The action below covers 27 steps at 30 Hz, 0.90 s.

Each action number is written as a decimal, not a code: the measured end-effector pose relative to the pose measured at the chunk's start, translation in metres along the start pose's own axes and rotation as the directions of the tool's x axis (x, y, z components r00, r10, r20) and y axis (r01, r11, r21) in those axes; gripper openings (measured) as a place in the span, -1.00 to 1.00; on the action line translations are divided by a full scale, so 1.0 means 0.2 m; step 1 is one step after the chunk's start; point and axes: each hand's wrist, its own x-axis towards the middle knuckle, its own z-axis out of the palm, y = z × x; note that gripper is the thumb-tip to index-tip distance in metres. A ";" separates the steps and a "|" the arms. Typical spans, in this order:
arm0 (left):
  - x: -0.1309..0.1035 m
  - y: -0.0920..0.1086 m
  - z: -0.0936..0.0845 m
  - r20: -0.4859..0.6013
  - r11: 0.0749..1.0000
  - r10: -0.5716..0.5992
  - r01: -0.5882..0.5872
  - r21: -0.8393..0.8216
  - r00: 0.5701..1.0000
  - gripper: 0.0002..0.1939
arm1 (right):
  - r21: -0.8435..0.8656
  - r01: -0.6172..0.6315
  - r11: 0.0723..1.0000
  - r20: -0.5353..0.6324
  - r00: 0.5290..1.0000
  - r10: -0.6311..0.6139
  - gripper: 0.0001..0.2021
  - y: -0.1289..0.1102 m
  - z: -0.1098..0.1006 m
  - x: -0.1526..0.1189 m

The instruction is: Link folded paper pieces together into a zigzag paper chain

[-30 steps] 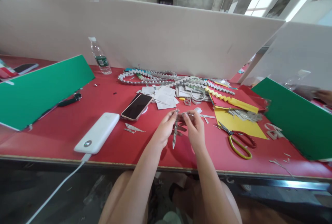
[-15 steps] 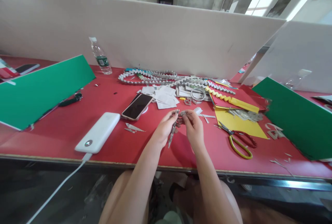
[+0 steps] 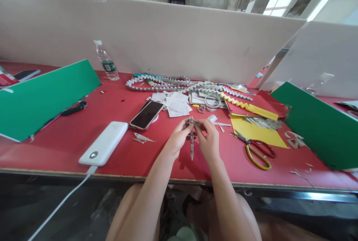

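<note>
My left hand (image 3: pixel 178 136) pinches the top of a short folded-paper chain (image 3: pixel 192 146), which hangs down between my hands. The fingers of my right hand (image 3: pixel 207 135) close on a small grey paper piece at the chain's upper end; my fingertips partly hide it. Behind my hands, a long zigzag chain (image 3: pixel 165 86) of folded grey and white paper lies in loops. White paper pieces (image 3: pixel 177 105) are piled in front of it. Paper strips (image 3: pixel 223 124) lie just beyond my right hand.
To the right, scissors (image 3: pixel 248 142) lie partly on a yellow sheet (image 3: pixel 251 131). Left of my hands are a phone (image 3: pixel 147 115) and a white power bank (image 3: pixel 104 144) with its cable. A water bottle (image 3: pixel 106 62) stands by the partition (image 3: pixel 181 40). Green boards (image 3: pixel 50 97) flank the red table.
The short chain has swung from a slant to hanging nearly straight down. My fingers have shifted at its upper end, with the hands almost in the same place.
</note>
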 end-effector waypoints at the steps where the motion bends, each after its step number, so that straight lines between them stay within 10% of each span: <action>1: 0.00 0.00 0.00 0.006 1.000 0.005 -0.005 0.004 1.000 -0.71 | 0.002 -0.004 1.000 0.001 1.000 0.004 -0.82 0.00 0.00 0.00; 27: 0.01 0.01 0.00 -0.049 0.992 0.093 -0.089 0.085 0.994 -0.63 | 0.105 -0.116 0.988 0.045 0.993 0.112 -0.84 0.00 0.01 -0.01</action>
